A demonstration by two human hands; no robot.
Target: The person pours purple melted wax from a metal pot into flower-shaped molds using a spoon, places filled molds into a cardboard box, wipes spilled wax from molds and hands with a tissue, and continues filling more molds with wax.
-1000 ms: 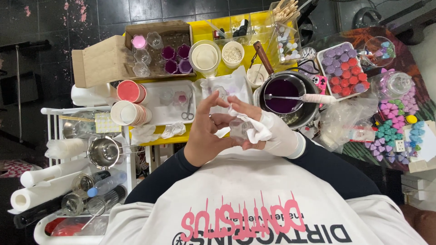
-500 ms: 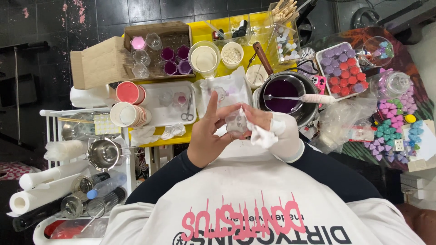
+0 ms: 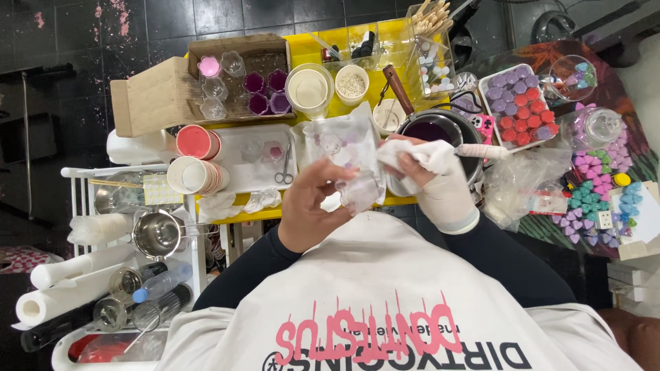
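My bare left hand (image 3: 308, 209) holds a small clear glass cup (image 3: 360, 191) above the front edge of the yellow table (image 3: 323, 47). My right hand (image 3: 445, 196) wears a white glove and grips a crumpled white cloth (image 3: 421, 155), a short way to the right of the cup. A clear plastic bag (image 3: 340, 144) lies just behind the cup. Behind my right hand stands a dark pot of purple liquid (image 3: 432, 130) with a white-handled tool resting across it.
A cardboard box (image 3: 155, 99) of small glasses, some with purple filling, stands at the back left. A white tray (image 3: 237, 172) holds scissors. Red and purple moulded pieces fill a tray (image 3: 522, 106) at the right. A white cart (image 3: 75, 275) with paper rolls stands left.
The hands were together with the cloth against the cup. Now my right hand has drawn the cloth away to the right, and my left hand keeps the cup.
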